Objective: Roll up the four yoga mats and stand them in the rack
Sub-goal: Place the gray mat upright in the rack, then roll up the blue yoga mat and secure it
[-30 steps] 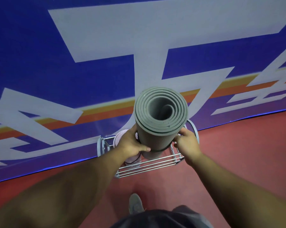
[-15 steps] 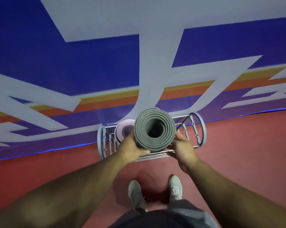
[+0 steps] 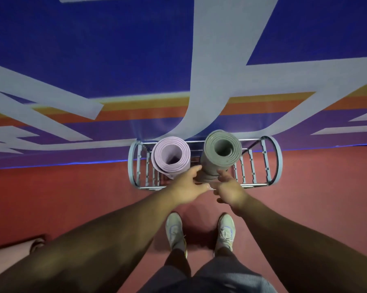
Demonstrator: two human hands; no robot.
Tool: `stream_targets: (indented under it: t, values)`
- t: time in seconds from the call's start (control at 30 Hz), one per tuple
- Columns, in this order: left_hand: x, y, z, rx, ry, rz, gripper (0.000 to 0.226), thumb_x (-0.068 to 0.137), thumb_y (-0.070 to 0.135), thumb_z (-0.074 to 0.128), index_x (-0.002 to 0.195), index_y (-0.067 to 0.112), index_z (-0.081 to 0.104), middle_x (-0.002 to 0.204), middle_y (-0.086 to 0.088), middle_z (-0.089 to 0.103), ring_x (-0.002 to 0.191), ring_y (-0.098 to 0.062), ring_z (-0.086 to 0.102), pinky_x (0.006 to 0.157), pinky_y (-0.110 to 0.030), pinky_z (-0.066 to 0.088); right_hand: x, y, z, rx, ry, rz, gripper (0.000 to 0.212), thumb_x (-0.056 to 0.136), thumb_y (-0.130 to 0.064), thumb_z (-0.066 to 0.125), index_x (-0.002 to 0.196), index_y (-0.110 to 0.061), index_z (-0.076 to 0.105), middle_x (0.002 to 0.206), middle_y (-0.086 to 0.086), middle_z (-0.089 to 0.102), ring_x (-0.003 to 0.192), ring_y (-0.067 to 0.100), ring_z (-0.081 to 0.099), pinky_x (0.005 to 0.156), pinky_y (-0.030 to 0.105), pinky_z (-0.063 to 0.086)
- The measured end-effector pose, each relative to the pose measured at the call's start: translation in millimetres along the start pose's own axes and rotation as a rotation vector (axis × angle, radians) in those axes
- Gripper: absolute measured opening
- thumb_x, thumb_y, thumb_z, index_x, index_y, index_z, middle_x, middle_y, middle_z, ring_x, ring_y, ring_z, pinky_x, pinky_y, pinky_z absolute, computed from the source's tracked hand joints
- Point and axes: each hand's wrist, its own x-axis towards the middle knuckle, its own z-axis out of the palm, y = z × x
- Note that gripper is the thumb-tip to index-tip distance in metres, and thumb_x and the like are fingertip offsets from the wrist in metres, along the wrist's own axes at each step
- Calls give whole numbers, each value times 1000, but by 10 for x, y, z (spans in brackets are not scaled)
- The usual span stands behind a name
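A rolled grey yoga mat (image 3: 221, 153) stands upright in the middle of the metal wire rack (image 3: 272, 163). Just to its left in the same rack stands a rolled lilac mat (image 3: 170, 154). My left hand (image 3: 188, 187) holds the grey mat low on its left side, fingers round it and thumb in front. On the mat's lower right side my right hand (image 3: 230, 190) touches it with its fingertips, its thumb spread away from the roll.
The rack stands on the red floor against a blue, white and orange banner wall (image 3: 115, 60). Its right part holds no mat. My two shoes (image 3: 175, 231) are just in front of it. A pinkish mat (image 3: 7, 253) lies at the lower left edge.
The grey mat has gone down from in front of me into the rack beside the lilac mat. My hands have slid lower on it and the right hand's grip has loosened.
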Motion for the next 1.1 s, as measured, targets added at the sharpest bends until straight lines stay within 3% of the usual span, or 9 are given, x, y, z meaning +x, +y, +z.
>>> stream_targets:
  t: [0.1, 0.2, 0.43, 0.53, 0.67, 0.8, 0.9, 1.0, 1.1]
  values:
    - [-18, -82, -108, 11, 38, -39, 69, 95, 26, 69, 155, 21, 38, 153, -4, 48, 139, -14, 47, 109, -23, 36, 1, 58, 16, -67, 19, 2, 68, 96, -8, 59, 156, -19, 31, 144, 3, 50, 75, 12, 54, 61, 25, 43]
    - [-81, -175, -229, 42, 58, -56, 61, 97, 23, 66, 153, 18, 42, 151, -3, 51, 136, -13, 51, 106, -20, 36, -62, 68, 12, -70, 67, 6, 66, 95, -6, 58, 156, -17, 32, 126, 4, 56, 65, 14, 51, 57, 25, 42]
    - [-384, -233, -412, 5, 167, -86, 51, 94, 34, 68, 142, 24, 57, 141, -1, 60, 123, -15, 59, 106, -27, 45, -287, -49, 141, -151, 25, -88, 45, 98, -2, 57, 138, -20, 47, 92, -10, 60, 69, 11, 54, 54, 17, 42]
    - [-616, -235, -373, -44, 268, -86, 45, 93, 29, 70, 136, 17, 62, 127, -1, 66, 107, -12, 63, 90, -13, 45, -337, -143, 220, -223, -42, -161, 36, 96, 3, 56, 122, -22, 51, 91, -9, 62, 68, 7, 54, 50, 11, 41]
    - [-1068, -290, -212, -101, 482, -124, 25, 92, 32, 68, 113, 19, 71, 99, 4, 69, 101, -20, 68, 92, -31, 51, -323, -166, 365, -402, -229, -236, 41, 93, 10, 55, 131, -6, 52, 90, 9, 61, 54, 3, 54, 45, 13, 42]
    - [-1717, -377, 174, -284, 677, -148, 39, 89, 30, 69, 119, 5, 71, 111, -12, 71, 105, -28, 66, 92, -30, 48, -572, -76, 672, -598, -418, -321, 40, 94, -3, 62, 120, -29, 46, 101, -2, 61, 85, 13, 63, 81, 27, 56]
    - [-2274, -619, 494, -334, 753, -274, 42, 98, 26, 66, 136, 10, 60, 122, -5, 65, 116, -20, 60, 85, -14, 33, -867, 163, 1024, -729, -499, -530, 34, 86, -12, 73, 115, -26, 62, 100, -6, 72, 91, 14, 68, 81, 23, 55]
    - [-2842, -998, 799, -405, 889, -415, 50, 100, 33, 62, 145, 15, 53, 139, -10, 60, 127, -22, 57, 96, -19, 34, -1209, 472, 1459, -898, -619, -729, 53, 81, -17, 76, 131, -23, 60, 118, -1, 67, 106, 11, 64, 96, 29, 51]
    - [-3498, -1369, 1088, -483, 1029, -513, 50, 99, 34, 63, 145, 16, 53, 140, -10, 60, 128, -22, 57, 97, -20, 33, -1762, 755, 1931, -1037, -741, -805, 58, 83, -10, 75, 137, -16, 57, 121, -1, 62, 112, 10, 58, 95, 20, 42]
